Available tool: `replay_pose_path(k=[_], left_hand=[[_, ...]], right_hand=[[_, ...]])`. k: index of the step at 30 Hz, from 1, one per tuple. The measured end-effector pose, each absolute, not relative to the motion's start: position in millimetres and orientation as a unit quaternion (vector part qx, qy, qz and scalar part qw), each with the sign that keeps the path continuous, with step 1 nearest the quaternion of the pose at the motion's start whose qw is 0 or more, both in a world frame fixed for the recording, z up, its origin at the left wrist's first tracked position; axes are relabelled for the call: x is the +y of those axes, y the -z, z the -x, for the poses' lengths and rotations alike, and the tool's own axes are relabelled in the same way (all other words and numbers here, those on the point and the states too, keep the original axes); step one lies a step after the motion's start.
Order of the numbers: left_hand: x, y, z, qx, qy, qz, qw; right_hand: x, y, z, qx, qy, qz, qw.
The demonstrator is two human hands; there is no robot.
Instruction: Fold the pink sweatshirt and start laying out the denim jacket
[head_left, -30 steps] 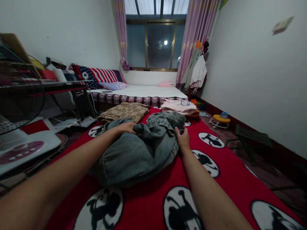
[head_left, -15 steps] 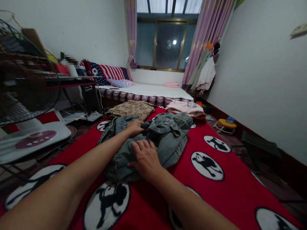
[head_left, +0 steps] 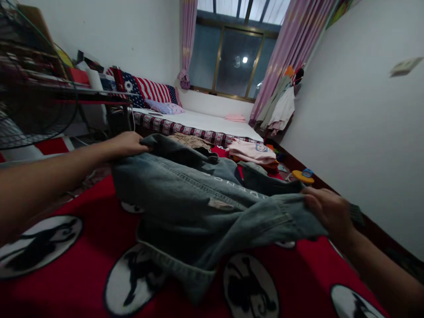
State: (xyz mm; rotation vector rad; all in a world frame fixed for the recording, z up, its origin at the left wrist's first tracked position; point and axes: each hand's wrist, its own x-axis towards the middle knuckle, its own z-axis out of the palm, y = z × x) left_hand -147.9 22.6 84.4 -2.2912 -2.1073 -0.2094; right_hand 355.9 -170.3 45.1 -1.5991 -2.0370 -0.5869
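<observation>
A blue denim jacket (head_left: 192, 198) with white lettering hangs stretched between my two hands, above a red blanket (head_left: 179, 300) printed with dark monkey figures in white circles. My left hand (head_left: 127, 145) is closed on the garment's left end. At the opposite end, my right hand (head_left: 327, 212) grips what looks like a sleeve. The lower part of the denim droops toward the blanket in loose folds. Behind it lie a brown patterned folded cloth (head_left: 190, 140), partly hidden by the jacket, and a pink folded garment (head_left: 250, 151).
A bed with a white sheet (head_left: 205, 121) stands below the window. On the left are a fan (head_left: 29, 101) and a cluttered table (head_left: 99, 97). Clothes (head_left: 281, 108) hang by the curtain, and a yellow stool (head_left: 303, 176) sits along the right wall.
The denim lay bunched on the blanket with both hands on it. Now it is lifted and spread wide, my left hand having moved left and my right hand right.
</observation>
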Motion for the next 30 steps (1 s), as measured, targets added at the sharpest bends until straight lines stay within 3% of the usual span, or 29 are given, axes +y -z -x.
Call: replay_pose_path(k=[3,5,7,11,14,18,22,30], left_hand=[[-8,-45,132,-0.609,-0.006,0.793,0.008],[-30,-25,113,-0.557,-0.063,0.828,0.018],[-45,-21,96,-0.518,-0.100,0.849,0.032],[-35,-47,85,-0.520,-0.137,0.843,-0.011],[0,-60,87,-0.554,-0.048,0.828,-0.075],[46,-41,92,-0.593,0.119,0.796,0.000],[74,-9,94,-0.604,0.093,0.782,0.119],[120,29,66,-0.584,0.051,0.808,0.059]], right_hand=[[-163,-26,-382,-0.655,0.105,0.731,0.161],[-152,-15,-379,-0.639,0.041,0.765,0.076],[-140,-13,-367,-0.646,0.052,0.760,0.047],[-116,-27,-335,-0.681,0.155,0.693,0.181],[-96,-17,-310,-0.723,0.144,0.624,0.258],[-77,26,-282,-0.752,0.113,0.596,0.255],[-74,52,-276,-0.748,0.107,0.608,0.244],[-79,54,-282,-0.745,0.083,0.589,0.302]])
